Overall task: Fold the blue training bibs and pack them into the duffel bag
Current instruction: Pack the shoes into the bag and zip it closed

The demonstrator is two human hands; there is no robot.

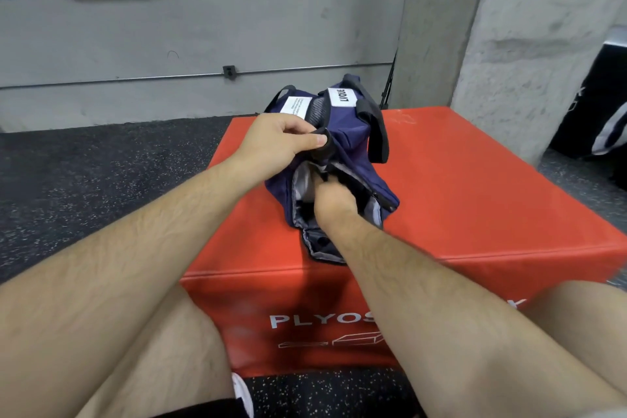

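A navy duffel bag (353,149) with black straps and white labels lies on a red plyo box (475,187). Its near end gapes, showing grey lining. My left hand (281,142) pinches a black strap or edge at the bag's top between thumb and fingers. My right hand (334,200) reaches into the opening with fingers curled inside; what it holds is hidden. No blue bib is plainly visible.
The red box stands on dark speckled rubber floor (101,180), with a grey concrete wall behind and a concrete pillar (529,44) at the right. A black object (597,105) leans at the far right. My knees are at the box's near side.
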